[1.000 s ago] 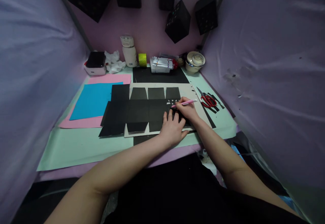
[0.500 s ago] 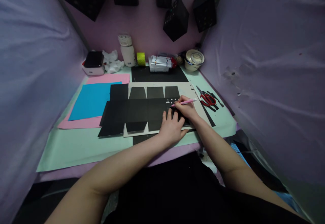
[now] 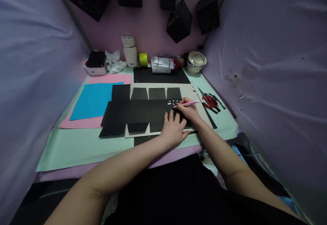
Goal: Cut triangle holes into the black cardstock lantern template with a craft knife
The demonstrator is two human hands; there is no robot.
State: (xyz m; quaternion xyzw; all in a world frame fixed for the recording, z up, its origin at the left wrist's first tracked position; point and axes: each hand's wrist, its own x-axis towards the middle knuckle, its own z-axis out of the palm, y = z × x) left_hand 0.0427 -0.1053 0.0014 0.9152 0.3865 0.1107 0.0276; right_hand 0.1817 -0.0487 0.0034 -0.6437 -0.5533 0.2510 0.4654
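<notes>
A black card box net (image 3: 138, 111) lies flat, with fold lines, side flaps and several small cut-outs (image 3: 173, 101) near its right end. My left hand (image 3: 173, 126) rests on the card with fingers spread, pressing it down just below the cut-outs. In my right hand (image 3: 187, 109) is a slim pink pen-shaped craft knife (image 3: 189, 103) with a white end, gripped like a pencil. Its tip points down-left at the card beside my left fingertips; the blade itself is too small to make out. Under the card sits a pale board (image 3: 187, 89).
Red-handled scissors (image 3: 209, 101) lie among black scraps at the right. Blue sheets (image 3: 93, 100) and pink sheets (image 3: 81, 123) are on the left. Along the back stand a white bottle (image 3: 130, 54), yellow tape (image 3: 143, 60) and a lidded bowl (image 3: 196, 62). Black boxes (image 3: 179, 22) hang above.
The whole view shifts slightly. My right hand and the craft knife stay at nearly the same spot by the cut-outs, and my left hand keeps its place on the card.
</notes>
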